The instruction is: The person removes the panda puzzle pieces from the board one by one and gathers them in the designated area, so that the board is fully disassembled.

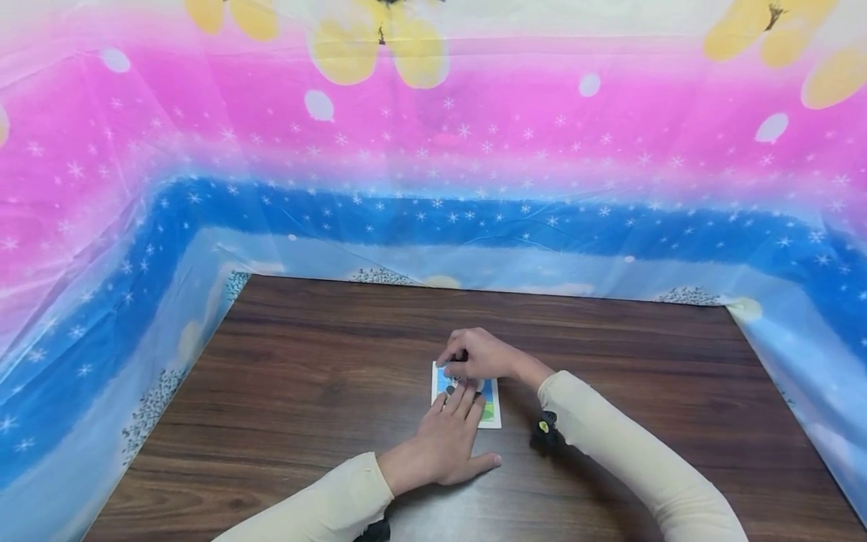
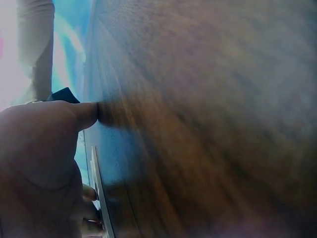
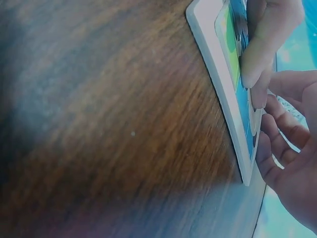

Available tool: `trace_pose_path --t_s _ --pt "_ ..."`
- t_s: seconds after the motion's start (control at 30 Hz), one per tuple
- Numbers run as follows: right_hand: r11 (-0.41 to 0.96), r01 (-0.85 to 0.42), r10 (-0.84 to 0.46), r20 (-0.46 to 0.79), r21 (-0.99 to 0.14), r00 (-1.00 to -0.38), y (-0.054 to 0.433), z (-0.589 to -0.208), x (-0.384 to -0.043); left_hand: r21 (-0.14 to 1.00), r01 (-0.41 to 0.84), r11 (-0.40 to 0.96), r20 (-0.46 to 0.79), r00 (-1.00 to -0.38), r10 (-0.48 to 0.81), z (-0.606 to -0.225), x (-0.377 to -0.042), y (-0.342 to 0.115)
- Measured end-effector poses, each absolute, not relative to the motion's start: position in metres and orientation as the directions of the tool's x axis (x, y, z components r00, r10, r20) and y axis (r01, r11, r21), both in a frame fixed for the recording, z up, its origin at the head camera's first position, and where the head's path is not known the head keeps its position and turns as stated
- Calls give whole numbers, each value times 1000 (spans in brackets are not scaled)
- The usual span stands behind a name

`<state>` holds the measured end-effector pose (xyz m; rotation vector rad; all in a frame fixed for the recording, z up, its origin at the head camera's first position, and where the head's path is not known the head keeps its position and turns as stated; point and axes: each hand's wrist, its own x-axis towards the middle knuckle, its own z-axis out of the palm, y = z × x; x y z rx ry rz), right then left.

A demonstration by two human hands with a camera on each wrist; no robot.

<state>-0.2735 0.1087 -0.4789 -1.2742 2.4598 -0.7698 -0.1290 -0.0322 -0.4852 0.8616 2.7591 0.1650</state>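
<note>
A flat picture board [image 1: 491, 412] with a white border and a blue and green picture lies on the table. My left hand [image 1: 450, 436] rests over its lower left, fingers stretched across the picture and thumb spread out to the right. At the board's upper part is my right hand [image 1: 481, 354], its fingers bent and tips down at the picture. In the right wrist view, a pale piece with dark marks [image 3: 255, 119] shows under the fingertips of both hands. I cannot tell whether the right fingers pinch it. The hands hide much of the picture.
The brown wood-grain table [image 1: 305, 361] surrounds the board. A pink and blue patterned cloth [image 1: 433, 150] hangs behind the table and along both sides. Dark wrist straps [image 1: 546, 433] sit by the cream sleeves [image 1: 630, 444].
</note>
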Motion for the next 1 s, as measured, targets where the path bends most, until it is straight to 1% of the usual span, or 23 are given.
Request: trace_pose_path --t_s 0.3,0.57,0.73,0.8,1.0 --pt "473 -645 -807 -2 -600 -590 111 -482 -276 183 536 824 -229 -792 566 -479 -129 -32" --pt "450 -595 -802 -8 -667 -597 114 -483 -278 214 532 819 -212 -794 570 -479 -130 -32" --pt "434 -571 -798 -3 -697 -603 113 -481 -277 207 537 818 -225 -788 574 -476 -132 -32" --pt "446 -572 -791 -5 -689 -611 112 -480 -276 194 534 823 -236 -789 568 -473 -132 -31" --pt "487 -623 -787 1 -612 -616 110 -480 -273 183 526 830 -235 -797 557 -471 -131 -31"
